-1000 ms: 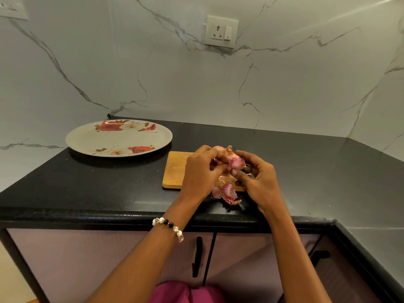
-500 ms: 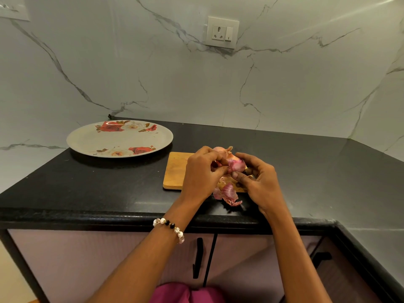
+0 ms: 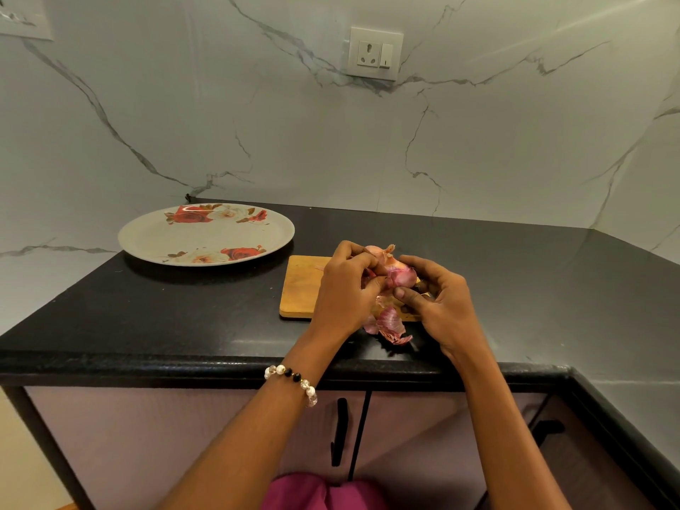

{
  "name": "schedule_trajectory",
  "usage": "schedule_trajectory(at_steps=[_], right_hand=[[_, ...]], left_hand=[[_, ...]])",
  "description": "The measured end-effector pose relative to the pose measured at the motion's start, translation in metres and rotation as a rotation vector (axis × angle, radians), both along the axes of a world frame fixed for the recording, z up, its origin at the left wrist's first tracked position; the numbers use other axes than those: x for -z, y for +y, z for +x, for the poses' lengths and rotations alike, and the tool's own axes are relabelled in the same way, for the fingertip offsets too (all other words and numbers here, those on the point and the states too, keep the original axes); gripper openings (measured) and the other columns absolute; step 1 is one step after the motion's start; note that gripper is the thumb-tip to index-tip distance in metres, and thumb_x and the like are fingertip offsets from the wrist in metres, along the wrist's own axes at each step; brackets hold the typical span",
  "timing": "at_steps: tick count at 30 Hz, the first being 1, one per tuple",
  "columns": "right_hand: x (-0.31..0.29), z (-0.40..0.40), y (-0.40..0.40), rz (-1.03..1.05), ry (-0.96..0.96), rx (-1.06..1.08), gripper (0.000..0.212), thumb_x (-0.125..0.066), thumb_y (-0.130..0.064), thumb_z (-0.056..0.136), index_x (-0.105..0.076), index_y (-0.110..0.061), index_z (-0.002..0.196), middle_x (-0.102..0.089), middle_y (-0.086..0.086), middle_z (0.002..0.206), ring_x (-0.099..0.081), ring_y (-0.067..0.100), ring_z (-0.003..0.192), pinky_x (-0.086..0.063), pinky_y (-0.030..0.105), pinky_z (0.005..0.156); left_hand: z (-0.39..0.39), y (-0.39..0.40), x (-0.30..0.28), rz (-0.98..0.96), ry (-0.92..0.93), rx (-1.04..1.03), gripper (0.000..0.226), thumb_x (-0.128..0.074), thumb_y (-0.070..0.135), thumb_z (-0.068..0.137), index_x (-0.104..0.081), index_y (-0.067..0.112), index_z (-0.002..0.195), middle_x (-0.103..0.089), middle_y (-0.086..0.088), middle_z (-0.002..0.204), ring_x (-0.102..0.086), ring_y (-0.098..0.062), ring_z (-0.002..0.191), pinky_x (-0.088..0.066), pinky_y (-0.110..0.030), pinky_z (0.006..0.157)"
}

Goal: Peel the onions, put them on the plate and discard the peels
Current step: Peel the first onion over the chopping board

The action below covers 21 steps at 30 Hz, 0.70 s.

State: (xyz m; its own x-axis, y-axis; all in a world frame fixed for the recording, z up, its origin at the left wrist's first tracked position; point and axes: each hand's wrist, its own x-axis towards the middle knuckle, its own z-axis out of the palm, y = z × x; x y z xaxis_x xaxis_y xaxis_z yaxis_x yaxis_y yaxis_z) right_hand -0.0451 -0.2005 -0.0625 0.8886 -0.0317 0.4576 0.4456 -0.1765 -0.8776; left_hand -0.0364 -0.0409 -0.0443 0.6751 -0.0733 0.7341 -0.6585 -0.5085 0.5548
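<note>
A pink onion (image 3: 399, 272) with loose papery skin is held above the wooden cutting board (image 3: 301, 285). My left hand (image 3: 346, 292) grips it from the left, fingers curled over its top. My right hand (image 3: 439, 301) holds it from the right, thumb pressed against its underside. Torn pink peels (image 3: 390, 325) lie on the counter at the board's near edge, between my wrists. The flowered plate (image 3: 154, 237) sits at the back left with nothing on it. Much of the onion is hidden by my fingers.
The black counter (image 3: 184, 314) meets marble walls at the back and right; its front edge runs just below my wrists. A wall socket (image 3: 375, 53) is mounted above. Cabinet doors with black handles (image 3: 338, 432) are below.
Both hands stay on the onion above the board; the fingers have shifted slightly around it. Peels and plate have not moved.
</note>
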Motion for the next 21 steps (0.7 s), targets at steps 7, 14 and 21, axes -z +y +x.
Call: schedule_trajectory(at_steps=[7,14,21], right_hand=[[-0.0009,-0.0005,0.0012,0.005,0.011,-0.010,0.050,-0.072,0.009,0.083,-0.066,-0.029,0.116,-0.064,0.019,0.117,-0.070,0.032,0.100,-0.062,0.048,0.077],[-0.0028,-0.0044,0.0015,0.022,0.017,-0.008,0.047,-0.071,0.008,0.083,-0.065,-0.020,0.121,-0.065,0.018,0.116,-0.070,0.029,0.098,-0.062,0.038,0.071],[-0.0046,-0.0056,0.0003,0.092,0.027,0.048,0.044,-0.070,0.004,0.086,-0.063,-0.016,0.125,-0.069,0.015,0.111,-0.072,0.028,0.090,-0.060,0.031,0.065]], left_hand=[[-0.0015,-0.0007,0.0001,0.053,0.054,0.011,0.012,-0.067,0.005,0.082,-0.065,0.007,0.093,-0.042,0.003,0.102,-0.050,-0.009,0.083,-0.050,-0.019,0.073],[-0.0010,-0.0017,0.0013,0.110,0.050,0.023,0.019,-0.059,-0.001,0.083,-0.061,0.007,0.100,-0.042,-0.001,0.105,-0.050,-0.015,0.094,-0.052,-0.031,0.080],[0.0000,-0.0015,0.0028,0.111,0.066,0.060,0.019,-0.056,-0.003,0.080,-0.058,0.011,0.093,-0.044,0.000,0.103,-0.049,-0.019,0.097,-0.051,-0.035,0.082]])
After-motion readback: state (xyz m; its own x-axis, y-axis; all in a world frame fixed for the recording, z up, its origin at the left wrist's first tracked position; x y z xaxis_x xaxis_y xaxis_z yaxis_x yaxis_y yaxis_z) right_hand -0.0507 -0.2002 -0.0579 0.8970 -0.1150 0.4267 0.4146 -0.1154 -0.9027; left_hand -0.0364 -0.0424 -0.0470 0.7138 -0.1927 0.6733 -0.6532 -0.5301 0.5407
